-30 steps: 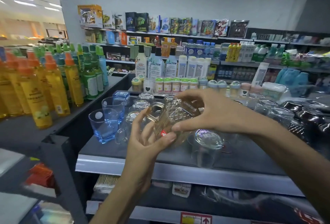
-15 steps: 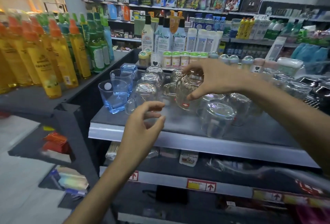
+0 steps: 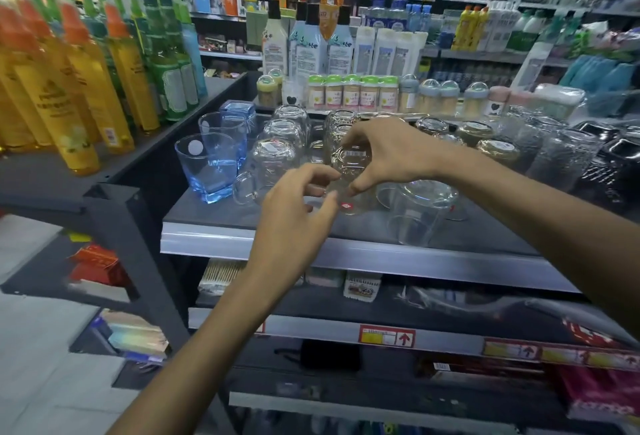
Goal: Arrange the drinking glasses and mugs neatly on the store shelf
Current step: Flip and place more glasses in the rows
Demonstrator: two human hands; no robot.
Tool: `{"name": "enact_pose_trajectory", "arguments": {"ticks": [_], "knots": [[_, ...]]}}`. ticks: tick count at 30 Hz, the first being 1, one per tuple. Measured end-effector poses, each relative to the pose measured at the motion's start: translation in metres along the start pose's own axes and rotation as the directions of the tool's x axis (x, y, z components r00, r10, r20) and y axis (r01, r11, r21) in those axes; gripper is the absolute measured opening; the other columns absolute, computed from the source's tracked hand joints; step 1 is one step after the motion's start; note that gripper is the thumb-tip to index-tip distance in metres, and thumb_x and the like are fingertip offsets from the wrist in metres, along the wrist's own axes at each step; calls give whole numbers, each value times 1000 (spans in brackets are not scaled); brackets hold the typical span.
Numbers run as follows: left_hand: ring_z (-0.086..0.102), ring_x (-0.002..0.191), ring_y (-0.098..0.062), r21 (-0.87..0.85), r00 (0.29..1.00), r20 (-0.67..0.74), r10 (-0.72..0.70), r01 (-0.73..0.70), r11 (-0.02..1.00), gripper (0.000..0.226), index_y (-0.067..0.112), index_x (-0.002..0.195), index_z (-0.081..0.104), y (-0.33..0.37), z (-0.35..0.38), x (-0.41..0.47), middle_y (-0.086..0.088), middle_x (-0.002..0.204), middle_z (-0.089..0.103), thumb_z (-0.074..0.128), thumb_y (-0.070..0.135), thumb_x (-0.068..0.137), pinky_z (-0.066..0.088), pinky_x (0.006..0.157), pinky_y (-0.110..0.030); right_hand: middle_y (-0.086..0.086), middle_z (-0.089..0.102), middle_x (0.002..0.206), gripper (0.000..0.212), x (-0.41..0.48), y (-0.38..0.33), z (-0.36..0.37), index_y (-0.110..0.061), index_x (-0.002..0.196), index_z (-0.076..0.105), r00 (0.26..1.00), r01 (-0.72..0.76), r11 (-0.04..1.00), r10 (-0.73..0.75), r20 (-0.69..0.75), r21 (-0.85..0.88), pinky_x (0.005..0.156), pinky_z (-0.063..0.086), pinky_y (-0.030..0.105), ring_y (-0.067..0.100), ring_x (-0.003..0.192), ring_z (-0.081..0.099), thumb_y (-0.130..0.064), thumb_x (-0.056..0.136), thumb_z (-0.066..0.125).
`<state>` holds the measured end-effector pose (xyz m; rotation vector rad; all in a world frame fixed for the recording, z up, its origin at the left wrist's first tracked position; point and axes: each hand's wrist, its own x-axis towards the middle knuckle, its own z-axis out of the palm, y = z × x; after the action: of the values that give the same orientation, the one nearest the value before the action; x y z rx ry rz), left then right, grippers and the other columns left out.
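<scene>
A clear patterned glass mug (image 3: 350,167) stands upside down on the dark store shelf (image 3: 214,213), a barcode sticker on its base and a red sticker low on its side. My right hand (image 3: 391,154) grips it from above and the right. My left hand (image 3: 294,206) reaches in from the left, thumb and fingers pinching at the mug's near side where its handle is. Behind it stand more upturned mugs in rows (image 3: 277,154). Blue square tumblers (image 3: 207,171) stand upright at the left. A large clear glass (image 3: 420,213) sits upturned at the front right.
Tall yellow and green bottles (image 3: 79,88) fill the adjacent shelf on the left. Wrapped textured glasses (image 3: 561,157) and black items (image 3: 613,161) crowd the right. Small jars (image 3: 349,91) line the back. The shelf's metal front edge (image 3: 346,254) runs below my hands.
The mug came down from mid-air onto the shelf, upside down. My left hand let go, hung back, and now has come in to the mug's left side again. The view dipped downward.
</scene>
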<state>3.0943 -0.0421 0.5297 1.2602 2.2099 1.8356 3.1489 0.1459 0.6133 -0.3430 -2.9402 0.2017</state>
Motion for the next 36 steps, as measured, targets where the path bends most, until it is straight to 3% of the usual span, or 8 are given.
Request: {"name": "enact_pose_trajectory", "arguments": {"ticks": [10, 15, 17, 19, 23, 26, 29, 36], "knots": [[65, 99, -9, 79, 999, -1, 38, -38, 996, 21, 23, 111, 70, -5, 7, 3, 6, 110, 68, 68, 13, 92, 57, 90, -41, 5, 69, 131, 79, 4, 2, 1, -10, 134, 65, 1000, 1, 1000, -1, 18, -4, 99, 50, 32, 22, 117, 64, -42, 67, 92], [61, 99, -6, 199, 995, -9, 102, -98, 975, 26, 26, 116, 67, -3, 11, 6, 9, 111, 64, 70, 18, 92, 55, 89, -37, 6, 69, 134, 79, 3, -1, 1, -10, 137, 64, 999, 18, 998, -16, 41, -60, 99, 51, 32, 23, 118, 65, -44, 70, 89], [61, 102, -9, 278, 992, -5, 128, -122, 953, 30, 28, 121, 64, -2, 13, 7, 9, 116, 62, 70, 21, 92, 54, 90, -37, 7, 72, 122, 73, 1, 0, 0, -10, 127, 68, 999, 25, 995, -21, 40, -92, 93, 53, 37, 26, 109, 67, -48, 69, 89], [60, 109, -14, 372, 987, 1, 162, -150, 916, 35, 27, 127, 60, -1, 14, 9, 7, 122, 60, 69, 25, 93, 53, 90, -38, 8, 73, 106, 66, -3, 4, -5, -9, 115, 69, 1000, 26, 993, -24, 18, -119, 82, 53, 40, 28, 95, 66, -50, 68, 90], [58, 117, -29, 610, 963, 57, 262, -242, 755, 55, 20, 139, 54, 3, 16, 18, -4, 131, 58, 74, 31, 89, 51, 92, -42, 5, 73, 115, 71, -13, 10, -17, -11, 123, 68, 999, -7, 983, 0, -38, -182, 92, 53, 43, 26, 105, 66, -50, 68, 89], [56, 120, -31, 702, 964, 135, 229, -256, 664, 72, 19, 147, 47, 6, 19, 29, -7, 134, 56, 77, 40, 85, 48, 96, -43, 1, 72, 119, 74, -17, 13, -16, -17, 129, 66, 999, -21, 978, 15, -29, -209, 94, 54, 41, 24, 109, 66, -53, 68, 88], [54, 123, -31, 784, 961, 215, 172, -275, 556, 74, 19, 149, 42, 5, 23, 40, -7, 137, 56, 74, 45, 88, 42, 99, -41, -2, 72, 120, 76, -19, 14, -13, -20, 134, 64, 999, -33, 982, 26, -40, -187, 92, 52, 34, 21, 111, 65, -54, 70, 86], [59, 121, -30, 807, 966, 232, 112, -256, 533, 66, 21, 143, 48, 3, 26, 58, -3, 134, 60, 76, 45, 88, 46, 95, -42, 0, 73, 118, 68, -14, 15, -10, -19, 134, 65, 999, -46, 985, 44, -15, -168, 97, 53, 40, 24, 110, 66, -46, 75, 85]]}}
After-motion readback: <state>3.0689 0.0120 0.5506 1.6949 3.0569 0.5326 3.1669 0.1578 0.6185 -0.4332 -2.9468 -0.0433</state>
